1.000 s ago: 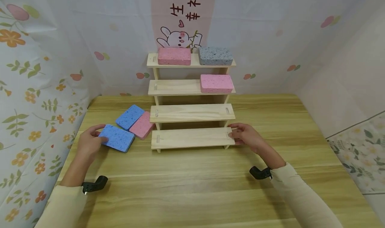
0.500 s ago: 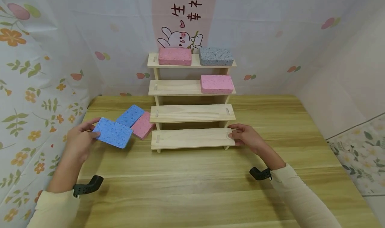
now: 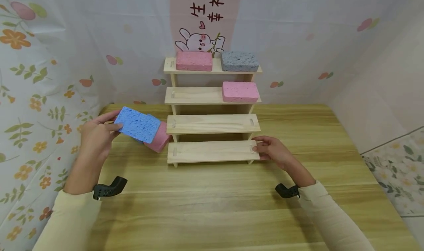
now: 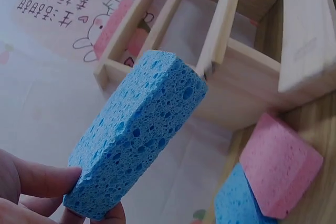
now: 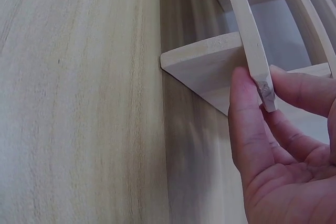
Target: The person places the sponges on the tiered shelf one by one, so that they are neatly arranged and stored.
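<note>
My left hand (image 3: pixel 99 135) pinches a blue sponge (image 3: pixel 138 124) at its left end, thumb on top. In the left wrist view that blue sponge (image 4: pixel 136 129) is raised well above the table, with the shelf behind it. Below it lie a pink sponge (image 4: pixel 281 166) and a second blue sponge (image 4: pixel 236 198); in the head view the held sponge mostly covers the second blue one. My right hand (image 3: pixel 271 151) grips the right end of the lowest step of a wooden stepped shelf (image 3: pixel 212 151). Its thumb and fingers pinch the board's edge (image 5: pixel 254 45) in the right wrist view.
On the shelf's top step sit a pink sponge (image 3: pixel 194 61) and a grey sponge (image 3: pixel 240 61). Another pink sponge (image 3: pixel 240 91) lies at the right of the step below. A printed cloth (image 3: pixel 281 30) hangs behind, and the wood-grain table (image 3: pixel 205 203) spreads in front.
My left hand has lifted the blue sponge off the table, drawn it left, then carried it up and rightward over the other loose sponges. The right hand keeps its grip on the shelf.
</note>
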A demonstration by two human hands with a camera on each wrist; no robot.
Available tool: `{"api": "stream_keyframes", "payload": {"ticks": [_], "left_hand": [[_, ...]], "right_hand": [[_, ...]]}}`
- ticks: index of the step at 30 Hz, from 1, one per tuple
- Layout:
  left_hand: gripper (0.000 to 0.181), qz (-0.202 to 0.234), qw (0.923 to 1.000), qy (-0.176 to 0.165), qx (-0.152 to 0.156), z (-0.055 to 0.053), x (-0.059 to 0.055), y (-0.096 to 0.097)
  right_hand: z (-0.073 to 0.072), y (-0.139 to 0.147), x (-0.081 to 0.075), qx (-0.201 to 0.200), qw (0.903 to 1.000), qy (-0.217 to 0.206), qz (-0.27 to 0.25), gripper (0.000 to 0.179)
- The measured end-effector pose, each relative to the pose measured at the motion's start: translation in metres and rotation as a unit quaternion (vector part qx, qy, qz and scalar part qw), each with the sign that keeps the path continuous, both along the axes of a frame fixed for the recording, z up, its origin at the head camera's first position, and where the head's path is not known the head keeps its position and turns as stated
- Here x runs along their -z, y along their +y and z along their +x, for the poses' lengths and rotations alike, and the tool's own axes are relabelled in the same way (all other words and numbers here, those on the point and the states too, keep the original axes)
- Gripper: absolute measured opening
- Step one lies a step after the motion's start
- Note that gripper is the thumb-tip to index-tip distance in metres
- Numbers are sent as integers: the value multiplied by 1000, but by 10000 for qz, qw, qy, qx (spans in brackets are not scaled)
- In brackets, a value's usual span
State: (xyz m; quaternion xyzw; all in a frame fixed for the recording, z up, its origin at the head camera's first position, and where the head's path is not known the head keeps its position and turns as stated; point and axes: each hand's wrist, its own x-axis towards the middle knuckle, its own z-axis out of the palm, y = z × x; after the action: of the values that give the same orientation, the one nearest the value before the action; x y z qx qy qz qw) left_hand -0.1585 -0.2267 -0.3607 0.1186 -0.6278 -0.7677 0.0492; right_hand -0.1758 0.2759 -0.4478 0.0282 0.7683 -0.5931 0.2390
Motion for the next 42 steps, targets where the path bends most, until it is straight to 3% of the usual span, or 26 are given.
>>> {"api": "stream_keyframes", "payload": {"ticks": [7, 14, 21, 28, 35, 42], "left_hand": [[45, 225, 9996, 44, -162, -9, -14, 17], [58, 243, 9997, -11, -74, -16, -25, 32], [55, 406, 9991, 96, -29, -25, -32, 50], [49, 202, 9998, 56, -27, -33, -35, 64], [52, -485, 9987, -162, -70, -40, -38, 75], [48, -758, 9967, -275, 67, -47, -45, 88]], "right_hand": [[0, -1, 2, 50, 9999, 10, -104, 53], [0, -2, 2, 54, 9999, -10, -131, 53], [-1, -1, 5, 102, 9998, 33, -193, 53], [0, 0, 5, 124, 9997, -8, -217, 52], [1, 0, 4, 92, 9995, -39, -287, 52], [1, 0, 6, 137, 9994, -50, -322, 53]]}}
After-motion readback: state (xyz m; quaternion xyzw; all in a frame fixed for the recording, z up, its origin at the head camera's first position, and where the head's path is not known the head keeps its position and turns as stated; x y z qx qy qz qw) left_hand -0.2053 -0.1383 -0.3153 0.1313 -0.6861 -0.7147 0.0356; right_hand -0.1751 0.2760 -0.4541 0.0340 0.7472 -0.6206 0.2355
